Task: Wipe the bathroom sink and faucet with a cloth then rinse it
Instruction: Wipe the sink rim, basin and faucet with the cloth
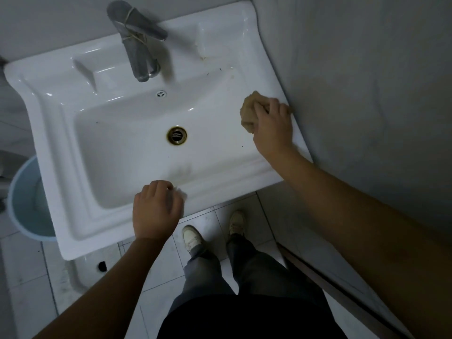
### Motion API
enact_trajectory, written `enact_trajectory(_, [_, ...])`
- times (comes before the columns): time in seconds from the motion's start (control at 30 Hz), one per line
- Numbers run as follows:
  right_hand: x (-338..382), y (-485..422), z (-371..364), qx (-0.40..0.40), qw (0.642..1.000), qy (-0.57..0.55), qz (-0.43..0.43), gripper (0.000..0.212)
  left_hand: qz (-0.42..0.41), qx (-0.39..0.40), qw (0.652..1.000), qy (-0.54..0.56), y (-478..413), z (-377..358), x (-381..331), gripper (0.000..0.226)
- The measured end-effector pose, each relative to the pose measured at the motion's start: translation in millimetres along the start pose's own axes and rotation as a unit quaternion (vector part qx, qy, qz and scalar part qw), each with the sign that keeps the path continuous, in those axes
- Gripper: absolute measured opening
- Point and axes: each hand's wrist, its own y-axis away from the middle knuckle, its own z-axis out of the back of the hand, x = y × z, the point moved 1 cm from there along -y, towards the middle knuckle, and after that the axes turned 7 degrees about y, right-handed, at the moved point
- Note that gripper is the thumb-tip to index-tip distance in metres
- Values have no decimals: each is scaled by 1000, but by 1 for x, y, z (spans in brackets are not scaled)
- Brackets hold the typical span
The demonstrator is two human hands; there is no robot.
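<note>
A white ceramic sink (pixel 73 148) fills the middle of the head view, with a brass-ringed drain (pixel 176 135) in its basin. A grey metal faucet (pixel 137 42) stands at the back rim, a thin band tied round it. My right hand (pixel 272 128) presses a bunched tan cloth (pixel 249 111) onto the sink's right rim, close to the wall. My left hand (pixel 156 211) rests on the sink's front rim with curled fingers and holds nothing. Brownish stains mark the back right ledge (pixel 208 55).
A grey wall (pixel 367 94) runs right beside the sink's right edge. A light blue bucket (pixel 27 199) stands on the floor under the sink's left side. My shoes (pixel 193 237) and trouser legs stand on white floor tiles below the front rim.
</note>
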Motion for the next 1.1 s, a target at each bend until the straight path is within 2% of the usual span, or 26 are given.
enact_trajectory(0.3, [38,-98,-9,-15,1000,-9,18,53,0,-37,999,-33,1,1,-2,21])
enact_trajectory(0.5, [68,-146,-12,-65,997,-31,0,75,-10,-34,999,-35,0,-3,1,22])
enact_trajectory(0.63, [64,-148,-22,-111,992,10,53,77,-15,-27,999,-41,-1,-2,0,24])
enact_trajectory(0.77, [53,-148,-16,-77,990,38,108,75,-5,-18,999,-38,0,-1,-1,27])
enact_trajectory(1.0, [39,-121,-3,-51,989,55,125,48,33,27,999,30,-5,4,0,39])
enact_trajectory(1.1, [31,-96,-2,-17,995,33,95,46,6,0,999,35,-31,15,5,38])
